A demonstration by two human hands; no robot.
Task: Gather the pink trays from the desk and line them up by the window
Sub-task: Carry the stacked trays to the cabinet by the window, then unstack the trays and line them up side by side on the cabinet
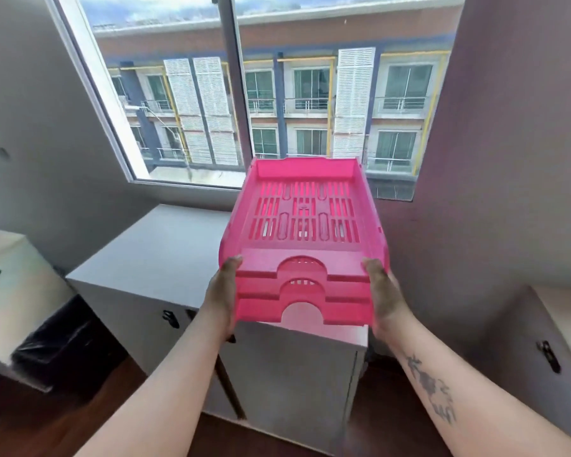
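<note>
I hold a nested stack of three pink trays [305, 239] in the air at twelve o'clock, tipped up toward the window [244, 94]. My left hand [223, 298] clamps the stack's near left corner at eleven o'clock, and my right hand [384, 296] clamps the near right corner at one o'clock, each thumb over the rim. Beneath the trays, a white cabinet [152, 255] stands against the wall under the window.
</note>
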